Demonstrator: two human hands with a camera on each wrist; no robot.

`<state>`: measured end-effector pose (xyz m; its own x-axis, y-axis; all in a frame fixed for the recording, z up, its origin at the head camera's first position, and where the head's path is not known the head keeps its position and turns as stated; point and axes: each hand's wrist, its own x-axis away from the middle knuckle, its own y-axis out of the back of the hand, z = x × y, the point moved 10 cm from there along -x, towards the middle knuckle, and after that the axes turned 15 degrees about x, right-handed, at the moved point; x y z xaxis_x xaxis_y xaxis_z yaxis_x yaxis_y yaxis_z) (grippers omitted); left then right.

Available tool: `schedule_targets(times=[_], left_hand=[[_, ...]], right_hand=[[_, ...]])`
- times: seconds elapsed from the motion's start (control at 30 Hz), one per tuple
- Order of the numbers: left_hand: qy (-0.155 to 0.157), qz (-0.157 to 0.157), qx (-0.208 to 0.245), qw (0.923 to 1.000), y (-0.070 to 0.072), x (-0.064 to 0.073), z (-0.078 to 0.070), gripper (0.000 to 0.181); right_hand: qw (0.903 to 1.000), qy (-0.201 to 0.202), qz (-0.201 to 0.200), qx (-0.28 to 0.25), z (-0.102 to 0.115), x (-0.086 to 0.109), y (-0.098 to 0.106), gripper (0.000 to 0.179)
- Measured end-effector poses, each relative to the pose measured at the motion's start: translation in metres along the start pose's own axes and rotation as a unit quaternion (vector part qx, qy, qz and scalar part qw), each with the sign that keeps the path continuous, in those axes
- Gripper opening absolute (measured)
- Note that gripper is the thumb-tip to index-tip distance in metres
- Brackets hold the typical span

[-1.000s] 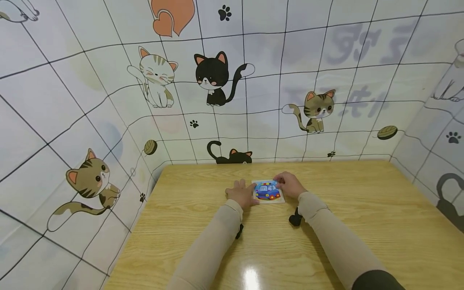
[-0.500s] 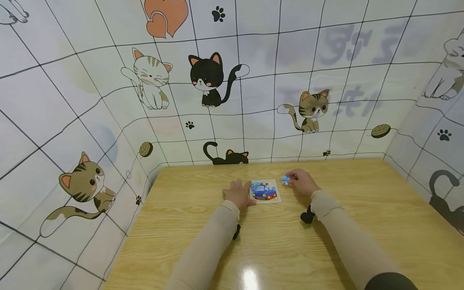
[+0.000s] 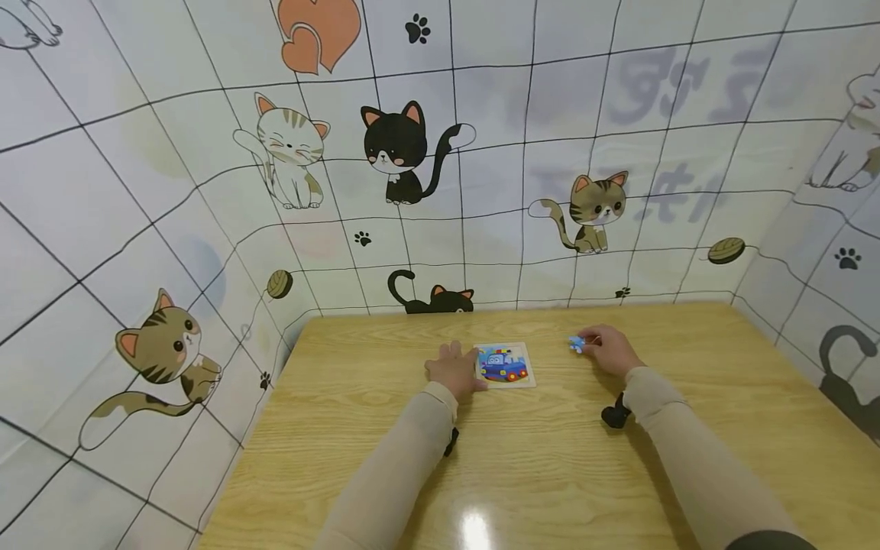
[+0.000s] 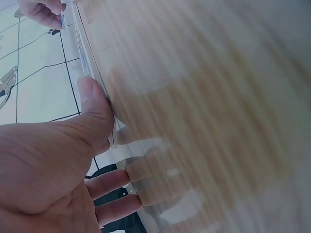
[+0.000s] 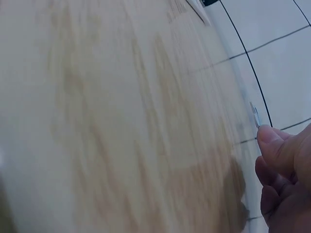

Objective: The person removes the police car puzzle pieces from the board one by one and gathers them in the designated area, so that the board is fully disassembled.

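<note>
A square jigsaw puzzle (image 3: 505, 367) with a blue cartoon car lies on the wooden table, its upper right part showing pale bare board. My left hand (image 3: 452, 369) rests at the puzzle's left edge, fingers spread on the tabletop. Its thumb presses the board's edge in the left wrist view, where the hand (image 4: 53, 160) shows its straight fingers touching the table. To the right of the puzzle, my right hand (image 3: 610, 351) pinches a light blue jigsaw piece (image 3: 576, 344) between thumb and fingers. Seen edge-on, the piece (image 5: 255, 115) looks thin and is held just above the table.
The wooden table (image 3: 522, 466) reaches back to a wall covering (image 3: 495, 183) printed with cartoon cats and grid lines. Similar covering flanks both sides. Black wrist mounts (image 3: 615, 414) hang under the sleeves near the tabletop.
My right hand has lifted the blue jigsaw piece away from the puzzle's upper right and moved right with it. My left hand has stayed at the board's left edge.
</note>
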<state>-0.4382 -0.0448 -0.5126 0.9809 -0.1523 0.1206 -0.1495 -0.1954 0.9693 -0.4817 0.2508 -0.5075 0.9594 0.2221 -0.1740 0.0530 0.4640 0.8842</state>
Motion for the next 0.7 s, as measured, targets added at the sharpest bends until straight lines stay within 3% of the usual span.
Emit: schedule_targets(times=[0.27, 0.53, 0.7], left_hand=[[0.001, -0.011, -0.009, 0.9999, -0.013, -0.014, 0.005, 0.084], [-0.002, 0.011, -0.002, 0.9999, 0.005, 0.005, -0.004, 0.081], [-0.006, 0.003, -0.008, 0.9999, 0.005, 0.006, -0.004, 0.080]], right_hand=[[0.9997, -0.021, 0.004, 0.012, -0.023, 0.005, 0.006, 0.031], [0.9994, -0.022, 0.014, 0.024, -0.039, 0.006, 0.009, 0.031], [0.9992, -0.020, 0.022, 0.026, -0.040, 0.008, 0.011, 0.030]])
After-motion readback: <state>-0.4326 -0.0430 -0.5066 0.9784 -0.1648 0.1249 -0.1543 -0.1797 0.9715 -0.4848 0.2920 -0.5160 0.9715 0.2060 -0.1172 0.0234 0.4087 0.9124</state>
